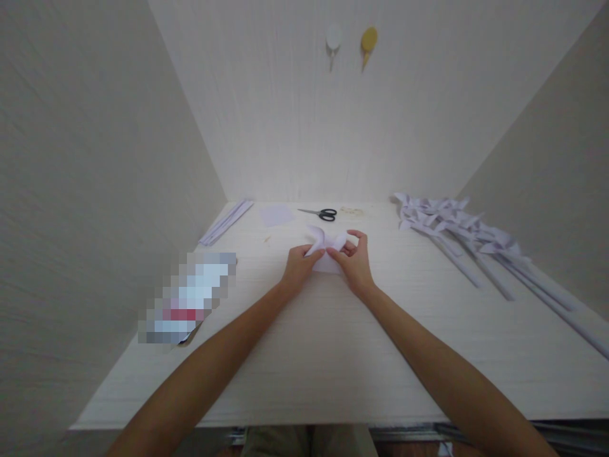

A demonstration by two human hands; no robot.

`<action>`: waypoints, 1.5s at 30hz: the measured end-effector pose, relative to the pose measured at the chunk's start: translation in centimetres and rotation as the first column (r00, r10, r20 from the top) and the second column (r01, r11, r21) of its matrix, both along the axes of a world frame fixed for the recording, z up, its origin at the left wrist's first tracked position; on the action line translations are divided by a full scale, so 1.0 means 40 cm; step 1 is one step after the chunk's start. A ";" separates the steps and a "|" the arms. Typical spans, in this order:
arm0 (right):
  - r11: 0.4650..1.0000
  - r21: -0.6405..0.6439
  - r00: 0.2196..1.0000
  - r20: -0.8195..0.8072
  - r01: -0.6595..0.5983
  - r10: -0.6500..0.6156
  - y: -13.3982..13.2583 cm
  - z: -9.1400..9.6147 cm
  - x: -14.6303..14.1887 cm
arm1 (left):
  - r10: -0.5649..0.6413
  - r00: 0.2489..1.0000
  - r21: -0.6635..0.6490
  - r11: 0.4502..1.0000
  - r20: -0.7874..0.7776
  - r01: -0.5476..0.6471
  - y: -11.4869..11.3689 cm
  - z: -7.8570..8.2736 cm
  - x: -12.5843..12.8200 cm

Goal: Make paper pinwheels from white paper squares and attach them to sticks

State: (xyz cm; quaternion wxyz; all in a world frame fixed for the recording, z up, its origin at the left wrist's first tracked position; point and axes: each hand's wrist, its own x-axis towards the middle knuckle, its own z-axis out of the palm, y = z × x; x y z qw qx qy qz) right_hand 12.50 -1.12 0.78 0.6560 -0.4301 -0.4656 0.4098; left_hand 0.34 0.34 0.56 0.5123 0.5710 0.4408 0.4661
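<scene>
A small white folded paper piece (327,249) lies at the middle of the pale table (333,355). My left hand (299,269) pinches its left side with closed fingers. My right hand (356,260) grips its right side, fingers curled over the paper's folded flaps. Both hands rest on the tabletop, almost touching each other.
Black-handled scissors (323,214) lie behind the hands, next to a loose paper square (277,215). Rolled paper sticks (227,222) lie at the back left. Several finished paper pinwheels (466,238) are spread on the right. A blurred packet (189,298) sits at the left. Two hooks (352,42) hang on the wall.
</scene>
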 end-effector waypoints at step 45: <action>0.794 -0.314 0.820 0.074 -0.521 0.568 0.000 0.037 0.096 | -0.409 0.852 -0.128 0.912 -0.327 0.389 0.015 0.026 -0.027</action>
